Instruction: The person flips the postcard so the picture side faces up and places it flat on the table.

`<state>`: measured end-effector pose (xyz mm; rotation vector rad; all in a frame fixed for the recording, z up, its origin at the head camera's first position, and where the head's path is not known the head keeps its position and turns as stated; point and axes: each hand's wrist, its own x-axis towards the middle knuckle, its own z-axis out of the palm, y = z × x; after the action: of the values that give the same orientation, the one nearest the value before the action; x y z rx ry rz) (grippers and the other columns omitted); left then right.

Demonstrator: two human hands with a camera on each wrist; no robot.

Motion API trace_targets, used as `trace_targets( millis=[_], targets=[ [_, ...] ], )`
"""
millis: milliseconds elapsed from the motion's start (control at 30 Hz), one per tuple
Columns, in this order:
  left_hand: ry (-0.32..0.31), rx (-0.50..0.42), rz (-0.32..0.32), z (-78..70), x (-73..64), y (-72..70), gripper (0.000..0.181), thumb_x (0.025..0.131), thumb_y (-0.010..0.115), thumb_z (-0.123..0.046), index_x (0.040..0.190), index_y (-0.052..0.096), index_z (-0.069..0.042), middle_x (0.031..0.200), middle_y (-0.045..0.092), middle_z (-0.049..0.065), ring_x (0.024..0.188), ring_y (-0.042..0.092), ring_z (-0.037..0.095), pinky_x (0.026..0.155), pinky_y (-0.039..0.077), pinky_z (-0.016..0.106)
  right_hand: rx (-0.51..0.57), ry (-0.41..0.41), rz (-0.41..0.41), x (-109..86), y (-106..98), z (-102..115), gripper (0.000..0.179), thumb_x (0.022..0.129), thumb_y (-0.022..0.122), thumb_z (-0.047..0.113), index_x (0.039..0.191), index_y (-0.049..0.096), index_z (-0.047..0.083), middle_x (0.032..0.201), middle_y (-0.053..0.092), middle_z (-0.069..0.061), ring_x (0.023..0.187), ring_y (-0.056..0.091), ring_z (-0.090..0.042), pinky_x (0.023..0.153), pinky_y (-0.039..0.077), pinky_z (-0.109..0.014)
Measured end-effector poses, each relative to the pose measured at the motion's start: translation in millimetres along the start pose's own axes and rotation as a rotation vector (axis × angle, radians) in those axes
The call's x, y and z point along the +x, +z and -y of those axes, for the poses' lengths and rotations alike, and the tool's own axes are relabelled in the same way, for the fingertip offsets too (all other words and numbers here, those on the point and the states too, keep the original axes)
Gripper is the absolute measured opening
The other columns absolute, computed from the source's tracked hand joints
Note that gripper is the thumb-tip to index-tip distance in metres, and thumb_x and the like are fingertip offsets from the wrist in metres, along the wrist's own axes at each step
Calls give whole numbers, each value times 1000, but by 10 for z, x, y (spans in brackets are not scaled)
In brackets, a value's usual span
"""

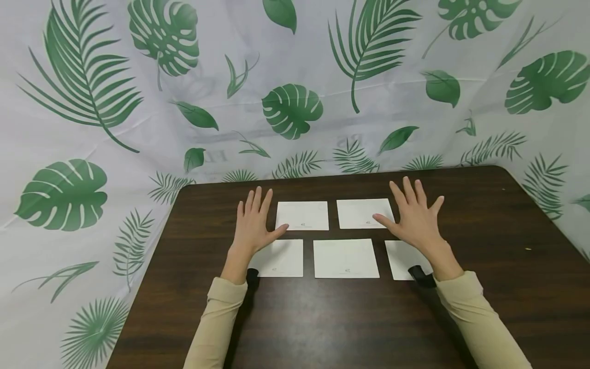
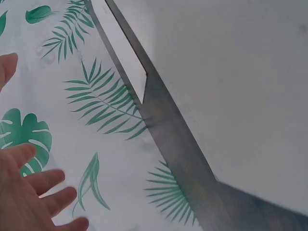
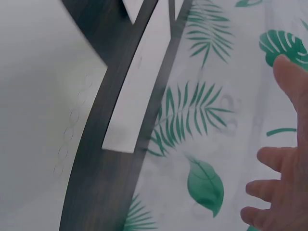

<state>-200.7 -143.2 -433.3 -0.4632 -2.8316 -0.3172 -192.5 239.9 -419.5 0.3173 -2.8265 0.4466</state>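
Several white cards lie flat in two rows on the dark table. In the back row are the back left card [image 1: 302, 215] and the back right card [image 1: 361, 211]. The front row has a left card [image 1: 283, 259], a middle card [image 1: 345, 259] and a right card [image 1: 402, 260]. My left hand [image 1: 253, 225], fingers spread, is over the left end of the rows and partly covers the front left card. On the other side my right hand [image 1: 417, 218] is spread too, its thumb overlapping the back right card. Neither hand holds anything.
The dark wooden table [image 1: 350, 323] has rounded far corners. Behind it hangs a white cloth [image 1: 230, 118] printed with green leaves. A black wrist strap [image 1: 421, 277] shows under the right wrist. A small pale speck [image 1: 528, 249] lies on the table at the right.
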Motion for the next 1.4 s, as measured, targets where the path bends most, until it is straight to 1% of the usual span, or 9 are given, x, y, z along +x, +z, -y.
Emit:
trace_targets(
  millis=[67,167,233,333,500,700,1000,1233,1400],
  targets=[
    [31,-47,-36,7,29,13,90,82,62,-53,149,22,-9,149,28,21,136,24,38,106,21,57,37,-5,-36,21,12,27,88,82,60,57,148,26,11,152,17,-21,139,10,-42,94,-2,-76],
    [82,-109,-87,27,78,41,81,83,67,-41,145,30,-3,140,41,22,128,38,39,103,30,54,110,-29,-96,71,37,78,84,80,69,46,144,33,6,146,29,-24,132,25,-47,96,15,-73],
    [101,-142,-99,42,113,60,76,83,70,-34,141,36,0,134,47,22,122,45,39,99,36,51,160,-42,-120,107,60,116,81,78,73,38,141,37,3,142,35,-26,127,31,-48,94,26,-68],
    [91,-189,-75,61,167,89,69,82,72,-28,136,43,2,128,52,22,115,51,38,93,42,48,236,-58,-134,166,108,168,77,77,76,30,137,41,-1,135,42,-27,121,38,-48,89,36,-63],
    [8,-279,15,80,242,126,57,84,70,-21,132,48,1,124,55,20,112,52,35,89,46,46,335,-90,-123,261,220,261,70,77,77,22,133,45,-5,124,50,-26,113,46,-42,87,40,-57],
    [-15,-392,50,135,322,185,48,83,70,-13,125,54,5,113,59,20,103,57,33,83,48,44,428,-110,-95,369,349,395,63,76,78,16,127,49,-7,115,55,-25,105,52,-38,85,43,-52],
    [-110,-648,86,218,443,288,45,82,69,-4,122,54,10,107,61,25,94,59,35,83,48,43,550,-84,34,555,531,559,54,77,77,11,120,51,-9,110,56,-26,98,55,-38,85,45,-49],
    [-179,-652,153,225,498,338,44,82,70,-4,121,54,9,109,60,24,95,58,34,83,48,41,641,-11,180,686,680,613,51,79,75,9,121,51,-7,112,57,-24,100,55,-34,83,47,-45],
    [-210,-670,179,229,557,368,46,81,70,-4,122,53,10,109,60,25,95,58,34,82,48,40,675,46,274,790,778,687,50,79,74,7,121,52,-5,113,56,-22,100,54,-32,86,46,-42]
  ],
)
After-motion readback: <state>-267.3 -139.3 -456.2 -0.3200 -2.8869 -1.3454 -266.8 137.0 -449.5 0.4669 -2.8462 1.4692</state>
